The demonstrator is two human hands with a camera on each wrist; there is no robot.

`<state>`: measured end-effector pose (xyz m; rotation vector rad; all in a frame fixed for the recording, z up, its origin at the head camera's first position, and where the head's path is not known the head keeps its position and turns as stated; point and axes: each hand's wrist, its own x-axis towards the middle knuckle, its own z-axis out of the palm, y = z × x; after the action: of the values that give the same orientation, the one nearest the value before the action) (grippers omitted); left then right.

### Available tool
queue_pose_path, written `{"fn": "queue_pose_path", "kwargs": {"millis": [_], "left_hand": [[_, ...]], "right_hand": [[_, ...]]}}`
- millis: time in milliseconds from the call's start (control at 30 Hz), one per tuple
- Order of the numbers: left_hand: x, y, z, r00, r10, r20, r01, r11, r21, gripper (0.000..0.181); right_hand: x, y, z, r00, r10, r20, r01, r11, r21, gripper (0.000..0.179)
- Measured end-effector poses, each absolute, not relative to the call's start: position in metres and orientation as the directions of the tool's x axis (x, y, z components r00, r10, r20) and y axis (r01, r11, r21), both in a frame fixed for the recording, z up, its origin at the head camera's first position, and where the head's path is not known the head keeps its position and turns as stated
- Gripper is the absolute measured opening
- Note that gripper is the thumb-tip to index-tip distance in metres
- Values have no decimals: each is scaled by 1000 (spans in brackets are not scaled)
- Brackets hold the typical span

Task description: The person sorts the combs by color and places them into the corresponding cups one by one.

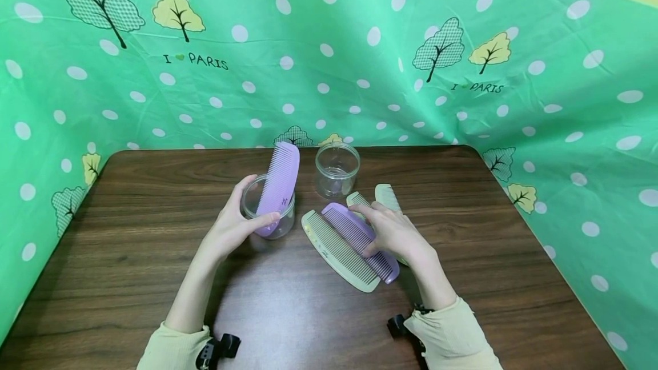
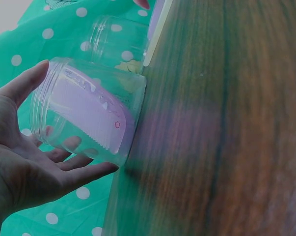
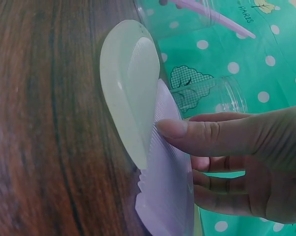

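Observation:
My left hand (image 1: 233, 227) grips a clear jar (image 1: 285, 227), thumb at the rim and fingers round its side. A purple comb (image 1: 281, 179) leans inside that jar, its upper part sticking out above the rim. On the right, my right hand (image 1: 396, 230) pinches a second purple comb (image 1: 345, 220), with the thumb (image 3: 174, 129) on its face and the fingers at the far edge. A pale green comb (image 1: 329, 247) lies beside it on the near left. More green combs (image 1: 389, 197) show partly behind the right hand.
Another clear jar (image 1: 337, 170) stands at the back of the dark wooden table (image 1: 123, 256), between the two hands. A green dotted cloth (image 1: 308, 33) hangs behind the table and along its sides.

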<state>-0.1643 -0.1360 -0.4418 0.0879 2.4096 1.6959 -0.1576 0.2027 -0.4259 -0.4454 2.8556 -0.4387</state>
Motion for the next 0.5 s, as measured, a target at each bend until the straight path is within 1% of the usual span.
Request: {"fn": "queue_pose_path", "kwargs": {"millis": [367, 500], "left_hand": [[-164, -136, -442, -979, 160, -123, -62, 340, 938, 100], [-164, -136, -443, -980, 162, -119, -59, 337, 940, 100]], "right_hand": [[-159, 203, -428, -923, -341, -180, -266, 902, -341, 107], [-159, 203, -426, -926, -328, -184, -255, 907, -335, 104]]}}
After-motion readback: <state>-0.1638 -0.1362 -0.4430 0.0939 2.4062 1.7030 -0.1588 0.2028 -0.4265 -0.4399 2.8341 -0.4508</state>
